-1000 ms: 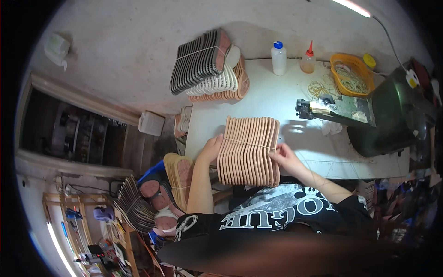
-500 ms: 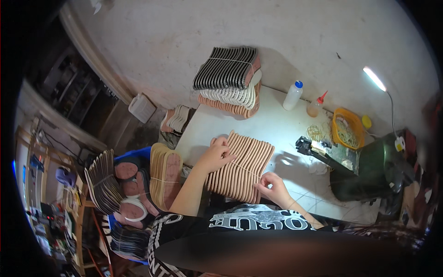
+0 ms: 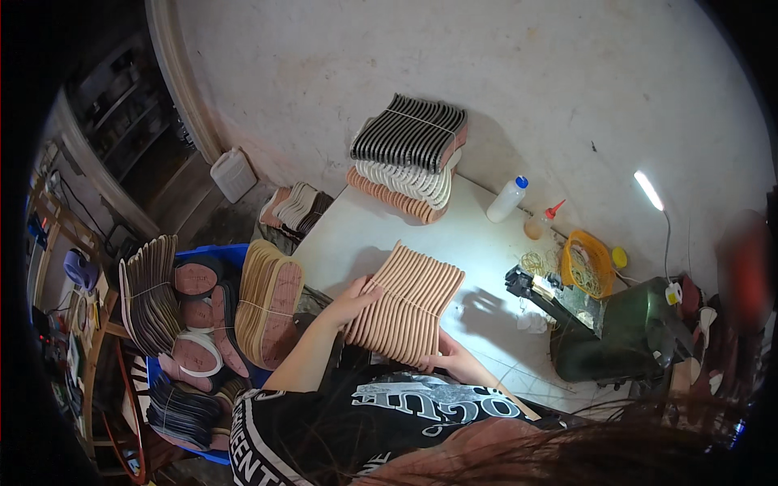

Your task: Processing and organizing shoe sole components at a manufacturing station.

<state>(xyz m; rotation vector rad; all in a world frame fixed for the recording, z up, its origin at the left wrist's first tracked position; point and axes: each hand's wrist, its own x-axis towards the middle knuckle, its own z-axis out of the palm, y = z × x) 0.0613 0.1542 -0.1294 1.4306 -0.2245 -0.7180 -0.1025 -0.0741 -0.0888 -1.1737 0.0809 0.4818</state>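
Insoles [image 3: 408, 308], banded in a row, sit between our left hand [image 3: 353, 303], fingers curled against one side, and our right hand [image 3: 459, 360], pinching the lower edge.

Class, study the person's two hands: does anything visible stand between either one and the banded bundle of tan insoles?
Nothing visible does. The left grip meets the bundle of tan insoles directly at its left side, the right grip at its lower right. The dark green machine stands apart, farther right.
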